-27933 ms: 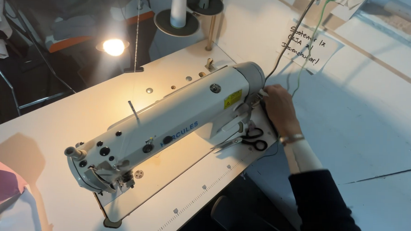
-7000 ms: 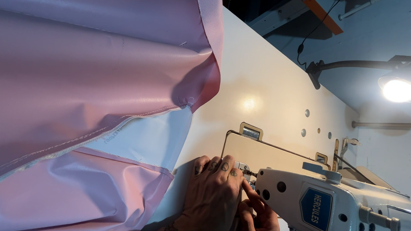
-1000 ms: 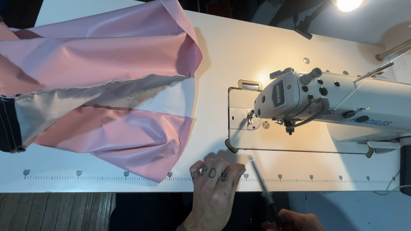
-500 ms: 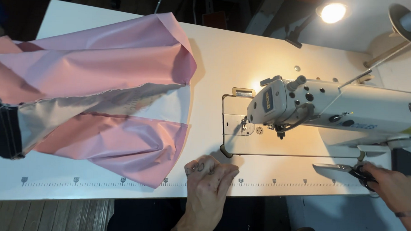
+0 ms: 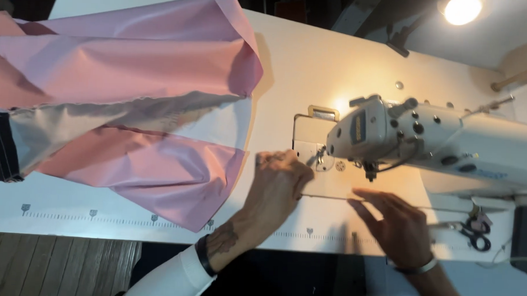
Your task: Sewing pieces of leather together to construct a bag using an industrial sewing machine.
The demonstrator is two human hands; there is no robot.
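White sewing table [image 5: 313, 56] – left hand [image 5: 279, 186] flat beside needle plate [image 5: 313, 155], right hand [image 5: 395, 225] open, empty – pink fabric [image 5: 131, 91] apart.

Left of the sewing machine [image 5: 427, 142], bare desk [image 5: 289, 67] gives you passage; pink fabric [image 5: 131, 102] blocks farther left, scissors [image 5: 474, 231] lie below its arm.

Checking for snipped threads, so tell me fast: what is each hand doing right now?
Left hand: loosely curled, resting by the needle plate, holding nothing visible.
Right hand: open, flat on the table, empty.
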